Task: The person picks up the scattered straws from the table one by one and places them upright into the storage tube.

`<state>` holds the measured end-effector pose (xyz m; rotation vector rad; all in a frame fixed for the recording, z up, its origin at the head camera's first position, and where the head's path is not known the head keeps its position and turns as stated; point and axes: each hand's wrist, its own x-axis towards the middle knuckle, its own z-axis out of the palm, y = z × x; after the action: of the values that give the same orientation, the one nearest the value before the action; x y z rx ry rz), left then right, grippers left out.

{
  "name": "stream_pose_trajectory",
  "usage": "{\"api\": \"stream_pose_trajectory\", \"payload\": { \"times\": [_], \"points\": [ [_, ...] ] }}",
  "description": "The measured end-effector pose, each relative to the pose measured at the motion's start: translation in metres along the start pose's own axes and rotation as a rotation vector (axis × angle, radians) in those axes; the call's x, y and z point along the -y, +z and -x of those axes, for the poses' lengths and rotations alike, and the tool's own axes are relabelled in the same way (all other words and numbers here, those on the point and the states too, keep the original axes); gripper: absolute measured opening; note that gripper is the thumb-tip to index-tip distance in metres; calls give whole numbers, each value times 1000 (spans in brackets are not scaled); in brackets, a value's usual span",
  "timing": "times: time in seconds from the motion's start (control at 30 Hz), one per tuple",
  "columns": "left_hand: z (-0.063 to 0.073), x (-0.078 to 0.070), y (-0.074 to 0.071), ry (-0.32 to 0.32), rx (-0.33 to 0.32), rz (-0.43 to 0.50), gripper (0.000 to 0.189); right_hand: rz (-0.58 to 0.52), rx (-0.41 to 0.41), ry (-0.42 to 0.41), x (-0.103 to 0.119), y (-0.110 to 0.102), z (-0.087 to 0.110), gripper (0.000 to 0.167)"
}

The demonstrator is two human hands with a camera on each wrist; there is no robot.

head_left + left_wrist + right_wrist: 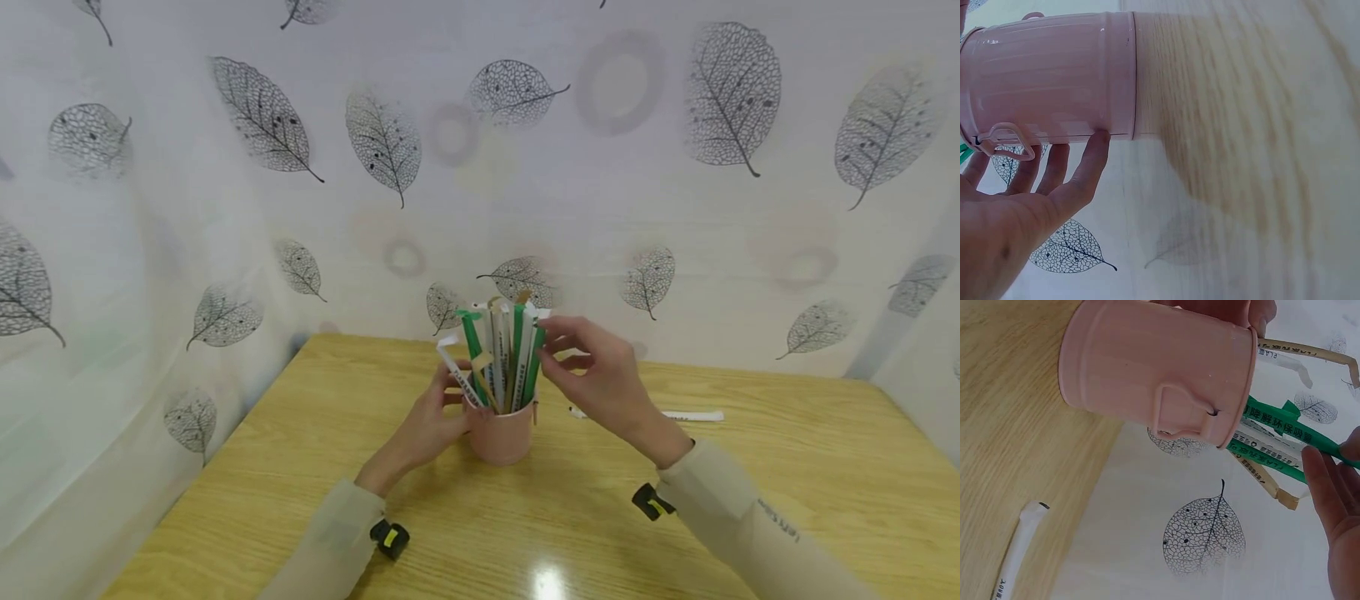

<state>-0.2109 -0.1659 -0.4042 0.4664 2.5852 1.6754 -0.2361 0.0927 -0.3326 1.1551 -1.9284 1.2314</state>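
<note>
A small pink metal pail (500, 442) with side handles stands upright on the wooden table, full of paper-wrapped drinking straws (501, 354) in white, green and brown. My left hand (427, 427) grips the pail from its left side; in the left wrist view the fingers (1088, 165) lie against its wall, below a wire handle (1013, 142). At the right of the bunch, my right hand (600, 379) pinches the upper part of a green straw (1279, 425). That straw's lower end is hidden inside the pail. A white straw (480, 398) leans out toward the left hand.
On the table (315, 483), right of the pail and partly behind the right forearm, lies a loose white wrapped straw (697, 416). A pale curtain (480, 208) printed with leaves hangs behind the table and along its sides.
</note>
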Motion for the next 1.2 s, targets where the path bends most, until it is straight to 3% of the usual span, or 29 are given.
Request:
{"api": "stream_pose_trajectory", "payload": {
  "times": [0.27,0.87,1.03,1.1,1.2],
  "points": [
    [-1,0,1,-16,-18,8,67,13,42,49,-4,7,13,43],
    [1,-1,2,-62,-22,32,67,65,-5,48,-9,0,21,51],
    [2,-3,1,-67,-9,35,66,152,-32,181,-12,-18,29,39],
    [2,-3,1,-67,-8,36,66,201,-5,295,-14,-28,34,31],
    [2,-3,2,-74,-13,37,66,259,97,545,-19,-47,43,23]
  ]
}}
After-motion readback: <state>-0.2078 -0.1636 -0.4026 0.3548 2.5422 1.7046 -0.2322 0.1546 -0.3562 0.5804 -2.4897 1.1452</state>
